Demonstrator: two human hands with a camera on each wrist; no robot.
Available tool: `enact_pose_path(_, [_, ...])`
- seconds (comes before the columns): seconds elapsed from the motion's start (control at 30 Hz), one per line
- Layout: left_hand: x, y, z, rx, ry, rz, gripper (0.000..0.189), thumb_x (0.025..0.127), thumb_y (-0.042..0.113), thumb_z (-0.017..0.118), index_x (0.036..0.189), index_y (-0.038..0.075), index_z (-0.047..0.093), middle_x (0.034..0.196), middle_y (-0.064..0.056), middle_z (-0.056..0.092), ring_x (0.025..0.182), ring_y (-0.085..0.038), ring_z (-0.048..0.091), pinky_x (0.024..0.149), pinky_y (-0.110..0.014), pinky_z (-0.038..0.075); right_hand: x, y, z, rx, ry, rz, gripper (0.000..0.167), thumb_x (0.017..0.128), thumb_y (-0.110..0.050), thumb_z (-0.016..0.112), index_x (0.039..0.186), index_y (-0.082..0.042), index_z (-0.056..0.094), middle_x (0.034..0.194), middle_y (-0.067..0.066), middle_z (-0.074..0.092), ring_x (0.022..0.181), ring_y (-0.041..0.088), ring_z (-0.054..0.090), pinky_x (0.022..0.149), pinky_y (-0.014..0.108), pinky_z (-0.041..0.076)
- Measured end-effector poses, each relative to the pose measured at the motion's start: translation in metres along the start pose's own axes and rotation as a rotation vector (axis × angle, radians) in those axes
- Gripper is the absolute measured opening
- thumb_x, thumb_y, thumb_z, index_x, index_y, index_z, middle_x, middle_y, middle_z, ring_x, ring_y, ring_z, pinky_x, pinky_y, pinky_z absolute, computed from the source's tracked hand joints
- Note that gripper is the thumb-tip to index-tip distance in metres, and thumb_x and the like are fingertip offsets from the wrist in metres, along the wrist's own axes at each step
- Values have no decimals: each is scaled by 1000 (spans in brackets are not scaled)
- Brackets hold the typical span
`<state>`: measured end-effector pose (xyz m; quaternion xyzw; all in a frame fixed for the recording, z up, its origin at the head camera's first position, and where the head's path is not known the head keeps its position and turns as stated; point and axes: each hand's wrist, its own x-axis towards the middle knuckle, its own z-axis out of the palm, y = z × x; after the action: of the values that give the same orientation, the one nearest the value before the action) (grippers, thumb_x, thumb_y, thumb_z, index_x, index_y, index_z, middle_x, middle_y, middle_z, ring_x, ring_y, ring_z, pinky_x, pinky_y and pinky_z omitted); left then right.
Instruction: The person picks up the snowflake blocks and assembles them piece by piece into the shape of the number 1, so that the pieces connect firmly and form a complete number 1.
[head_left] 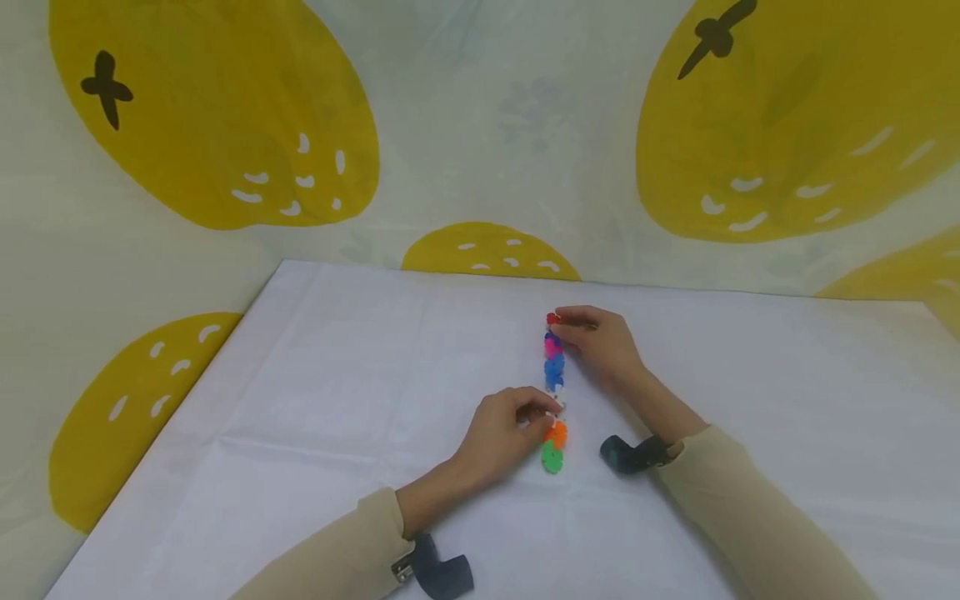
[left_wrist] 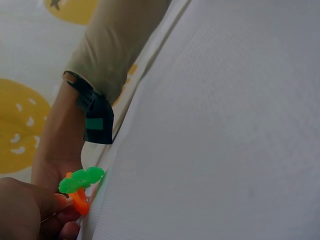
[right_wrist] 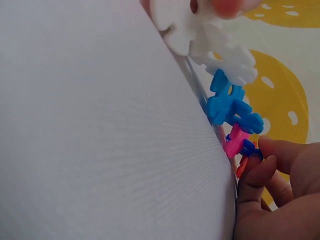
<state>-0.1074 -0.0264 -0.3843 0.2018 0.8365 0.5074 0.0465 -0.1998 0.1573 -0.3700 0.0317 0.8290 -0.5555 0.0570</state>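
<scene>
A chain of flower-shaped plastic interlocking discs runs away from me over the white-covered table. From near to far come a green disc [head_left: 552, 457], an orange disc [head_left: 557, 434], white discs [right_wrist: 227, 55], light blue discs [right_wrist: 225, 100], a pink disc [right_wrist: 236, 142], a dark blue disc [right_wrist: 251, 149] and a red disc [head_left: 552, 318]. My left hand [head_left: 498, 429] pinches the chain at a white disc beside the orange one. At the far end, my right hand [head_left: 606, 343] pinches the dark blue disc between thumb and forefinger. Fingertips partly hide both gripped discs.
White cloth covers the table [head_left: 337, 350]. Behind and left of it hangs a pale curtain [head_left: 502, 108] printed with big yellow fruit. Dark camera mounts sit on the left wrist [head_left: 442, 575] and right wrist [head_left: 630, 456].
</scene>
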Motion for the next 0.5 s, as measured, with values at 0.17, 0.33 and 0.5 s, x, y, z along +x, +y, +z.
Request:
enact_pose_path(0.17, [-1, -1, -1, 1, -11, 17, 15, 88, 9, 65, 100, 16, 72, 92, 10, 65, 77, -5, 53, 69, -21, 47, 0, 2, 1, -39, 8, 6, 36, 93, -21, 64, 126, -9, 61, 122, 8, 60, 107, 22, 60, 85, 29, 51])
enact_pose_path(0.33, [-1, -1, -1, 2, -10, 45, 16, 88, 8, 66, 100, 16, 71, 93, 13, 65, 78, -5, 53, 70, -21, 47, 1, 3, 1, -55, 10, -7, 35, 92, -22, 64, 125, -10, 61, 123, 8, 60, 108, 22, 58, 89, 33, 50])
enact_pose_path(0.5, [-1, -2, -2, 4, -15, 70, 17, 88, 7, 66, 100, 16, 72, 92, 12, 65, 79, -4, 54, 72, -21, 47, 0, 3, 1, -85, 18, -22, 34, 92, -23, 64, 124, -12, 62, 122, 7, 60, 109, 22, 58, 90, 35, 49])
